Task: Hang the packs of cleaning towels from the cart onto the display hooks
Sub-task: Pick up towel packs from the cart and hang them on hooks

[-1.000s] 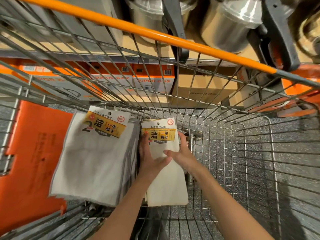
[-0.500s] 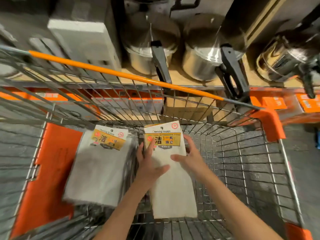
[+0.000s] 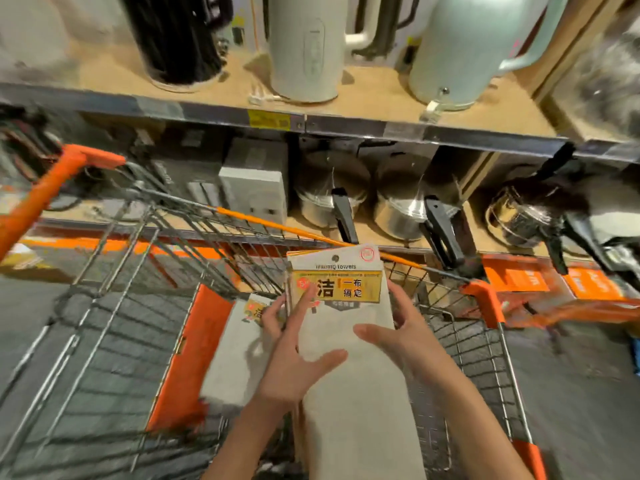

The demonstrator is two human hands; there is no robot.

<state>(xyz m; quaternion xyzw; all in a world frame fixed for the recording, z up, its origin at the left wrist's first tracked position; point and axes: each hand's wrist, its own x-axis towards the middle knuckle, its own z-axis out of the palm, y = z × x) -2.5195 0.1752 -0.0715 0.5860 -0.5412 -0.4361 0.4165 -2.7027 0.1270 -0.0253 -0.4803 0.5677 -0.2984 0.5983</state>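
pack (image 3: pixel 349 344) | white towels, yellow label | left hand (image 3: pixel 294 355), right hand (image 3: pixel 405 337) holding

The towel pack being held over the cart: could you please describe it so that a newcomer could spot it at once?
Start at the wire cart with orange trim, parked before shelves of pots and kettles. Above its basket, the left hand and right hand hold a long pale towel pack upright. Unlike the other pack lying in the cart beside the orange panel, it is raised, showing its yellow label and hang hole.
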